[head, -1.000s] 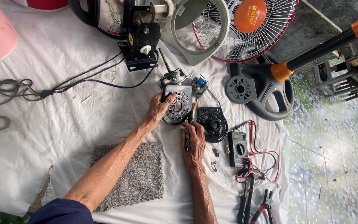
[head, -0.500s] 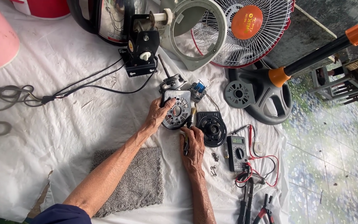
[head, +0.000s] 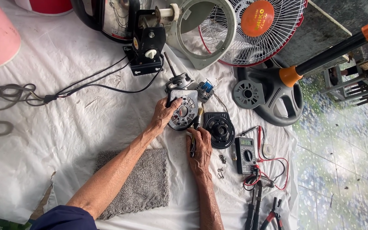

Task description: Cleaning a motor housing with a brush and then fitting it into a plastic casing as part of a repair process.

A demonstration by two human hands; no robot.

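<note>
My left hand [head: 164, 114] grips the left side of a grey round fan motor housing [head: 184, 111] lying on the white cloth. My right hand [head: 199, 145] sits just below the housing, closed around a dark-handled tool [head: 194, 135] whose shaft points up toward the housing's lower right edge. The motor's shaft and a small part with blue windings [head: 205, 88] stick out above the housing. A black round cover [head: 220, 130] lies right of my right hand.
A multimeter [head: 246, 154] with red and black leads, pliers [head: 273, 213] and small screws [head: 222, 166] lie lower right. A grey towel [head: 141, 183] is under my left forearm. Fan guard [head: 260, 30], black fan base [head: 273, 96], switch box [head: 148, 51] and black cable [head: 64, 93] lie farther off.
My left hand shifted slightly on the motor housing, and my right hand stayed below it with the tool. The view has drifted a little.
</note>
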